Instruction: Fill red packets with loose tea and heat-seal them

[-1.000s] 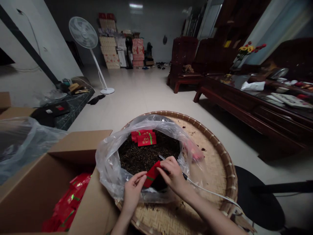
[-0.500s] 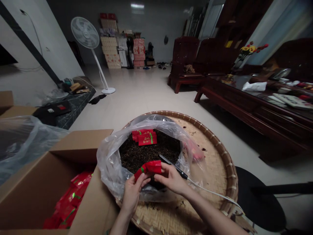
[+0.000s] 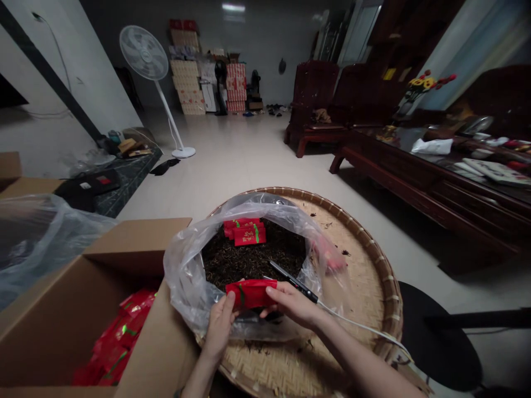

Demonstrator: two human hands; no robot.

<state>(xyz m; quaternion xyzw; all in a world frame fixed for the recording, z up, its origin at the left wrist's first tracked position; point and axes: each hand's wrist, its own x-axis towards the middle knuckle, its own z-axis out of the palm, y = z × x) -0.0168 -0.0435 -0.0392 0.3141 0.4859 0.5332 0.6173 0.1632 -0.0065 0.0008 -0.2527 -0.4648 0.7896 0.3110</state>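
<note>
A red packet (image 3: pixel 251 294) with a green stripe is stretched lengthwise between my two hands, over the near side of an open clear plastic bag (image 3: pixel 185 276). My left hand (image 3: pixel 220 320) pinches its left end, thumb on top. At the right end my right hand (image 3: pixel 290 301) grips it between thumb and fingers. Dark loose tea leaves (image 3: pixel 240 260) fill the bag, with several red packets (image 3: pixel 249 233) lying on them at the far side. Just beyond my right hand lies a black hair-straightener-like tool (image 3: pixel 296 282) with a white cord.
The bag sits on a round woven bamboo tray (image 3: pixel 365 265). To the left stands an open cardboard box (image 3: pixel 141 237) holding many red packets (image 3: pixel 120 337). A white standing fan (image 3: pixel 145 55), a dark wooden table (image 3: pixel 415 182) and stacked cartons (image 3: pixel 188 85) are farther off.
The packet was bent and tilted up to the right; now it is pulled straight and nearly level, its broad face towards me. Both hands have shifted slightly.
</note>
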